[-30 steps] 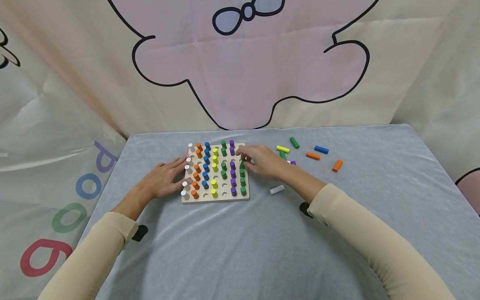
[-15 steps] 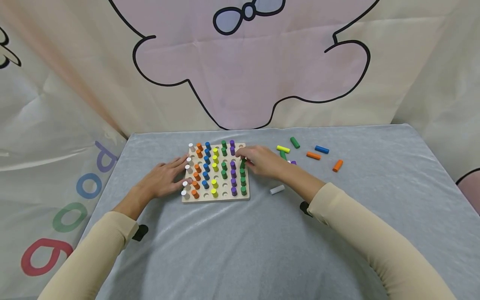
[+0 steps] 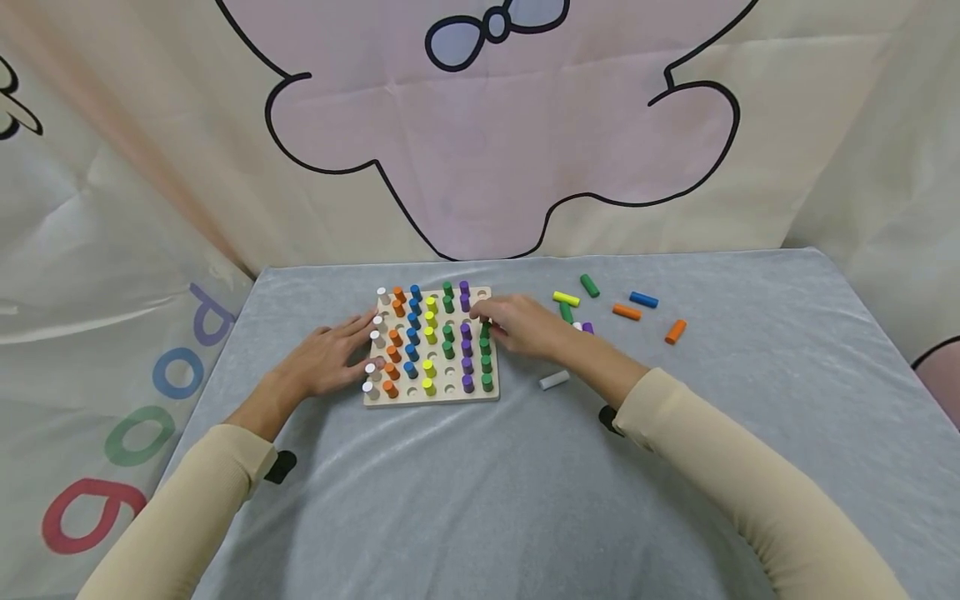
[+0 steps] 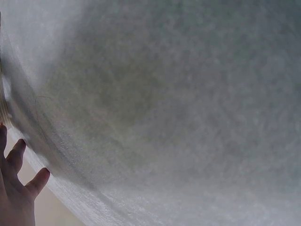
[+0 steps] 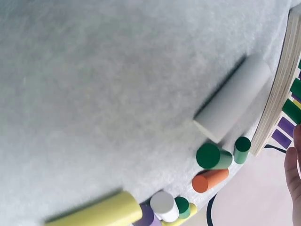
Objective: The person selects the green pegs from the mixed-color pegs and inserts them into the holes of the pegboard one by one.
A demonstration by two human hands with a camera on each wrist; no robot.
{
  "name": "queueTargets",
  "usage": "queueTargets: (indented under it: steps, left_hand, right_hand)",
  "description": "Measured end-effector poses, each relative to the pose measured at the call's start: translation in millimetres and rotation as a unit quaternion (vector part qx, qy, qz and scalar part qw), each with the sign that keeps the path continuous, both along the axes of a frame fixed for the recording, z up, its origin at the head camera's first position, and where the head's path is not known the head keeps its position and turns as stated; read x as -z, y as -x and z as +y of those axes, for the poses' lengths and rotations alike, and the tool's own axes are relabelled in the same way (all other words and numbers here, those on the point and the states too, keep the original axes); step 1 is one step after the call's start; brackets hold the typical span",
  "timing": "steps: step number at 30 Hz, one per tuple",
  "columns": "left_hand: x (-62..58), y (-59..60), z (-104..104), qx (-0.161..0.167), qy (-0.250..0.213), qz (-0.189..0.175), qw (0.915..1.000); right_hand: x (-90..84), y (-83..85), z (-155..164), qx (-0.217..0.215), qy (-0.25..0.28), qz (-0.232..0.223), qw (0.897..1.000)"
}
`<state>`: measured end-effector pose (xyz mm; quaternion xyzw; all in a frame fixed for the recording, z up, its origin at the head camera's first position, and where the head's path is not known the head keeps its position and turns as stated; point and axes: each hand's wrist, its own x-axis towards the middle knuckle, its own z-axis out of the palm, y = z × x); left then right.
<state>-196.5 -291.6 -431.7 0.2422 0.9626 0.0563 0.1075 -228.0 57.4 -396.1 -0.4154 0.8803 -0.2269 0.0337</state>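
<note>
A wooden pegboard point(image 3: 408, 402) lies on the cloth-covered table, with white, orange, blue, yellow, green and purple pegs standing in columns and a few bare holes among them. Against its left edge rests my left hand point(image 3: 327, 360), fingers spread and thumb by the white pegs point(image 3: 371, 372). At the right-hand column my right hand point(image 3: 525, 323) pinches a green peg point(image 3: 485, 328) between thumb and fingers; the peg stands in line behind other green pegs point(image 3: 486, 364) and is partly hidden. Only fingertips of this hand show at the right wrist view's edge.
Loose pegs lie right of the board: a white peg point(image 3: 554, 380) nearest, a yellow peg point(image 3: 566, 297), a green peg point(image 3: 589, 285), a blue peg point(image 3: 643, 299) and orange pegs point(image 3: 675, 332). A printed curtain point(image 3: 600, 150) hangs behind the table.
The right hand's fingers have sunk slightly at the green peg. The left hand and the board have stayed in place.
</note>
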Motion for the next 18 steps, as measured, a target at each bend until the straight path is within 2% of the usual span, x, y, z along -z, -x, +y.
queueTargets:
  steps: [9,18]
  left_hand:
    - [0.7,-0.3,-0.6,0.002,-0.003,0.003,1.0]
    - [0.4,0.2,0.5,0.003,0.001,0.003,1.0]
  right_hand:
    - [3.0,-0.5,2.9,0.011,-0.014,0.0,1.0]
    - [1.0,3.7,37.2,0.022,-0.012,0.008,1.0]
